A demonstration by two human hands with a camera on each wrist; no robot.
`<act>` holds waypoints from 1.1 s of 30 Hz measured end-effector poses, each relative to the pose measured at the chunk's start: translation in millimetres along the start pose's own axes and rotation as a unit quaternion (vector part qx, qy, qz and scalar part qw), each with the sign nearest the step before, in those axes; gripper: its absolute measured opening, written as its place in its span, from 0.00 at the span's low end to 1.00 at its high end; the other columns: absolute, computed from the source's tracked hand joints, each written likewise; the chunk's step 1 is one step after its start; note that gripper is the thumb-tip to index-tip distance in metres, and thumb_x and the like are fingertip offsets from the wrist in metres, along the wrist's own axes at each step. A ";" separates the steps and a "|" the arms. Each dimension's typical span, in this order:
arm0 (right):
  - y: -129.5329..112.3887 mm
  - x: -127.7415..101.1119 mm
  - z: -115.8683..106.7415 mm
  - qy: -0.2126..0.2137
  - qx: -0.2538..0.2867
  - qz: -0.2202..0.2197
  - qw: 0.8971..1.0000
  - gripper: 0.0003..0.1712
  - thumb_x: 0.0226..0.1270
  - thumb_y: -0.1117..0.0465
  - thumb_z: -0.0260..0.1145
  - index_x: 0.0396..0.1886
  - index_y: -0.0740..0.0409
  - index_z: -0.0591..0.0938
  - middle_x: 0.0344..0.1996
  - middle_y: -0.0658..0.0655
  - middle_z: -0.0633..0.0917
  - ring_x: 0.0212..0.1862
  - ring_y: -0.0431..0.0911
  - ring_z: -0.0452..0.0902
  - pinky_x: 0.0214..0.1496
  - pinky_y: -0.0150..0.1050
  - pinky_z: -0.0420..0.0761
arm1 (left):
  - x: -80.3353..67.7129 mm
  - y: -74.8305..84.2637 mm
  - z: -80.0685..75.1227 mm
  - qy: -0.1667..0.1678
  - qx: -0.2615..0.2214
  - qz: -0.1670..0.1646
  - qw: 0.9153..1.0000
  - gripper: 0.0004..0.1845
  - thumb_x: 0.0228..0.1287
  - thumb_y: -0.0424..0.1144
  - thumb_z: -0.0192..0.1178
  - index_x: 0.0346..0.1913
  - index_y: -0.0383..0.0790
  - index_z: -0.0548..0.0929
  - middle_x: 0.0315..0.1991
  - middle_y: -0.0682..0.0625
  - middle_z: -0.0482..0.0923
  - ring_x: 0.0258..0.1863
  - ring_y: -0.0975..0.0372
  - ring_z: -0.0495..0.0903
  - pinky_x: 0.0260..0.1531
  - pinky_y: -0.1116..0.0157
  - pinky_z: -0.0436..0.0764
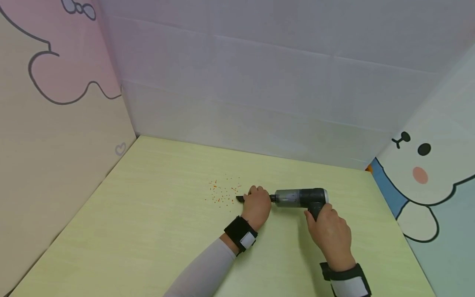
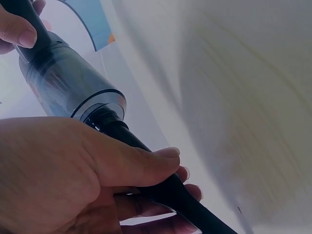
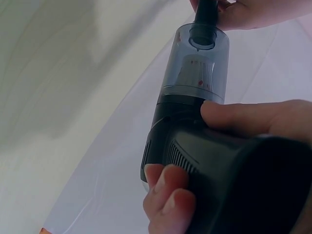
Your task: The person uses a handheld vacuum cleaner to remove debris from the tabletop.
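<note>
A handheld vacuum cleaner point(image 1: 287, 198) with a clear dust canister point(image 3: 222, 58) and black body lies level across the head view, its nozzle pointing left. My right hand point(image 1: 332, 235) grips its black handle point(image 3: 219, 170). Around the slim black nozzle point(image 2: 183, 197) the thumb and fingers of my left hand point(image 1: 257, 207) are curled. Just beyond that hand, the nozzle's flat tip point(image 1: 239, 199) is at the right edge of a scatter of tiny orange-red crumbs point(image 1: 219, 200). A few reddish specks point(image 3: 200, 83) show inside the canister.
The pale yellow tabletop point(image 1: 141, 214) carries the crumbs. A white sheet wall point(image 1: 259, 90) rises behind it. Panels with cartoon drawings stand along the left point(image 1: 67, 156) and right point(image 1: 445, 206) sides.
</note>
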State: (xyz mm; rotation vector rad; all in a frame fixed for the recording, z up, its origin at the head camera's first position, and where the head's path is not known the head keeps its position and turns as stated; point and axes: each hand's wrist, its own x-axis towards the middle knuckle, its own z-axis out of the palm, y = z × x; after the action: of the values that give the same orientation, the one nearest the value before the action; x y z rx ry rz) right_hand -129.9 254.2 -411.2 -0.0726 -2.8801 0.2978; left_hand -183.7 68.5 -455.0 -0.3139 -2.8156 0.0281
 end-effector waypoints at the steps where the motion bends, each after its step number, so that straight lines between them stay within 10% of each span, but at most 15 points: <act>1: -0.2 -0.1 0.0 0.000 0.000 -0.001 1.000 0.29 0.66 0.51 0.71 0.33 0.75 0.72 0.18 0.65 0.76 0.15 0.54 0.72 0.14 0.47 0.73 | -0.1 -0.4 -0.6 -0.001 0.000 0.000 1.000 0.07 0.70 0.37 0.63 0.36 0.37 0.86 0.32 0.43 0.79 0.36 0.53 0.80 0.40 0.54 0.88; 33: -7.6 -5.8 -4.5 -0.016 -0.006 -0.012 1.000 0.28 0.66 0.51 0.71 0.33 0.74 0.71 0.18 0.65 0.76 0.15 0.54 0.73 0.15 0.49 0.75 | -8.1 -2.1 -3.7 -0.062 -0.006 -0.022 0.998 0.09 0.71 0.37 0.62 0.40 0.34 0.88 0.34 0.42 0.79 0.37 0.51 0.81 0.41 0.53 0.88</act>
State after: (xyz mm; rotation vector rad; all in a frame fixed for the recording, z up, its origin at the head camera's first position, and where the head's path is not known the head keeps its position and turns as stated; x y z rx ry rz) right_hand -123.3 247.3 -406.7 -0.0348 -2.9116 0.2794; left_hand -175.5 64.6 -453.8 -0.2625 -2.9464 0.0229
